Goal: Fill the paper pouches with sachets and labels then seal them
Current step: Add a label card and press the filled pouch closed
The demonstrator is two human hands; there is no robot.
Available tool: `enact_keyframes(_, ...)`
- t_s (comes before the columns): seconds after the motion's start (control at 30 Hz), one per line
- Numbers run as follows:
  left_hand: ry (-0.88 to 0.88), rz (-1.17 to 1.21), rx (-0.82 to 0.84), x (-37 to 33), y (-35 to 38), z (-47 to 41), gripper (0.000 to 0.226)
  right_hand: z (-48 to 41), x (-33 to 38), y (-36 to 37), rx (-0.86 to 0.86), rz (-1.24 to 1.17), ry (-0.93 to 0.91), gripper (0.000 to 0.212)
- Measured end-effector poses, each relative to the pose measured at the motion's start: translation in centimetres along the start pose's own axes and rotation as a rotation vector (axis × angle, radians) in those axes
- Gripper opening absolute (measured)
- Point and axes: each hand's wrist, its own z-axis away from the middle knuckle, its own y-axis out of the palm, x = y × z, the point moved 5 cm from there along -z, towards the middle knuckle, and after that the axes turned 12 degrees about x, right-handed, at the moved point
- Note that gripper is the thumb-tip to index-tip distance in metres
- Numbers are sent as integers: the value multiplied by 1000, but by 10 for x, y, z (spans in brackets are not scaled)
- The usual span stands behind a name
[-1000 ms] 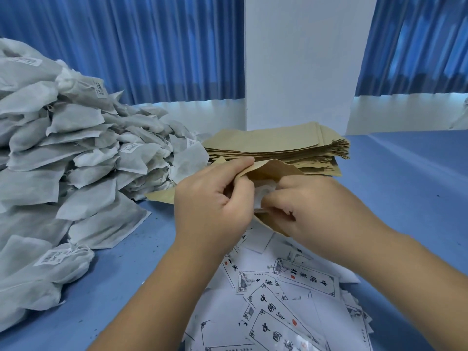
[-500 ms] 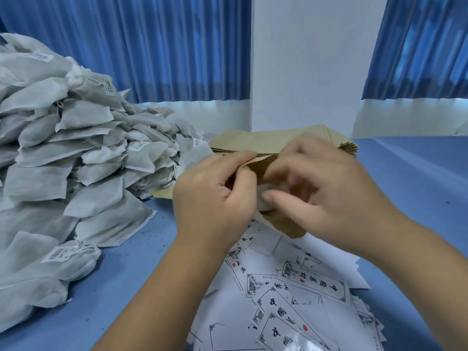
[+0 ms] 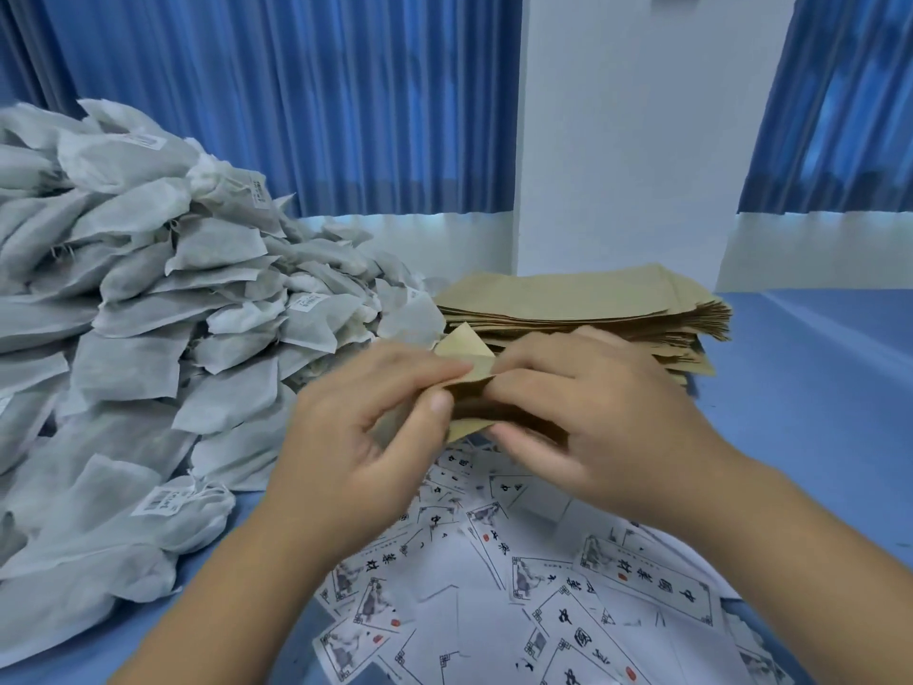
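Both hands hold one brown paper pouch point(image 3: 467, 355) above the table, its top flap bent up between them. My left hand point(image 3: 365, 427) pinches the pouch's left edge with thumb and fingers. My right hand point(image 3: 588, 417) grips its right side and covers most of it. What is inside the pouch is hidden. A stack of flat brown pouches point(image 3: 583, 304) lies just behind my hands. Printed white labels point(image 3: 568, 600) are scattered on the table below my hands. A big heap of grey-white sachets point(image 3: 148, 338) fills the left side.
The table point(image 3: 815, 412) has a blue top, bare on the right. A white pillar point(image 3: 632, 140) and blue curtains point(image 3: 296, 101) stand behind the table.
My right hand has come out of the pouch mouth and now closes over the pouch's right side. The flap now stands folded up between my hands. The white piece seen earlier is out of sight.
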Motion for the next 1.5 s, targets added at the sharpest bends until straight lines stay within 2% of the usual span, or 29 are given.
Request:
enact_keyframes(0.07,10,-27,92,3,0,10,37,-3,0,0,-20,18,-16,24)
enact_keyframes(0.17,-42,-111,138,9,2,13,55,-3,-5,1,-45,39,-2,27)
enact_keyframes(0.3,84,-262,17,6,0,9,32,2,-3,4,-83,63,-30,28)
enact_keyframes(0.43,85,-162,-33,8,-8,13,21,5,4,7,-135,-5,-66,22)
enact_keyframes(0.5,73,-115,18,8,-8,12,21,3,5,10,-110,-39,-25,28)
enact_keyframes(0.6,46,-68,89,7,-5,11,20,2,7,15,-55,-44,-50,11)
enact_keyframes(0.73,10,-77,80,7,-7,11,23,3,2,15,-31,-121,-17,18)
enact_keyframes(0.83,48,-148,74,6,-6,12,13,3,2,15,-30,-140,9,21)
enact_keyframes(0.93,55,-196,46,6,-7,13,8,4,6,16,-60,-117,-2,16)
enact_keyframes(1.1,2,-183,73,6,-8,14,15,2,13,15,-75,-78,-29,13)
enact_keyframes(1.2,37,-193,95,5,-5,14,3,3,13,16,-64,-92,-14,17)
enact_keyframes(1.3,89,-205,111,2,-2,13,8,4,12,17,-53,-118,5,7)
enact_keyframes(1.4,112,-192,110,1,-1,14,12,4,14,21,-22,-130,6,6)
enact_keyframes(1.5,93,-255,87,3,0,16,6,3,15,23,26,-141,0,6)
